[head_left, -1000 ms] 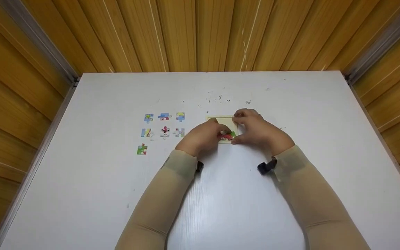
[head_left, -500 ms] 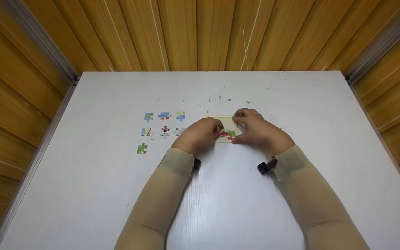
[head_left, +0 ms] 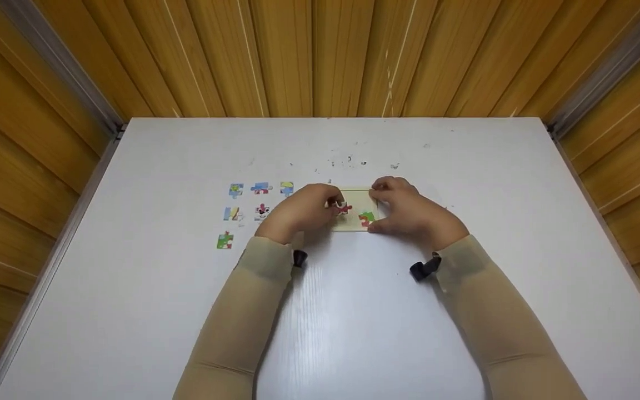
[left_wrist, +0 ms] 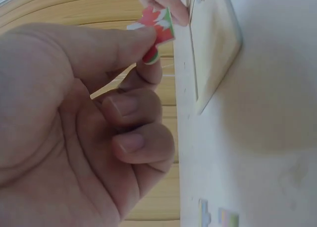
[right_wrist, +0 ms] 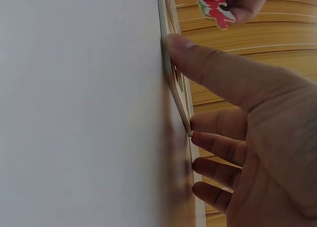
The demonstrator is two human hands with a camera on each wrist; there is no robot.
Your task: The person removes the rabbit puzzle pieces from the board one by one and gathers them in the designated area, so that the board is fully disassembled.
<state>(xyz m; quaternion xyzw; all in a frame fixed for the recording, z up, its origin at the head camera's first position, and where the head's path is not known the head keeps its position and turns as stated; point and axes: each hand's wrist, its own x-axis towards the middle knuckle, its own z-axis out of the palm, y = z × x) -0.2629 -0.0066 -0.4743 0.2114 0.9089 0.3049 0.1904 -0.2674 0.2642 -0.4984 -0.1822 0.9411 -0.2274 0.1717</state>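
My left hand (head_left: 310, 206) pinches a red, white and green jigsaw piece (left_wrist: 166, 32) between thumb and forefinger, with the other fingers curled in. It holds the piece tilted above the left part of a small pale wooden puzzle frame (head_left: 356, 198). My right hand (head_left: 409, 206) grips the frame's right side, thumb at the near corner and fingertips at the far one. Inside the frame's near right corner lies a red and green jigsaw piece (head_left: 366, 219). The left hand and forearm hide part of the frame's left edge and some table behind them.
Left of the frame, several loose jigsaw pieces lie in rows on the white table (head_left: 175, 289), among them a blue and yellow piece (head_left: 236, 190) and a green piece (head_left: 225, 240). Wood-look panels (head_left: 336, 55) stand behind the table.
My left hand has moved left and lifted the red piece away from the one in the corner, baring more of the frame's floor. The right hand stays at the frame.
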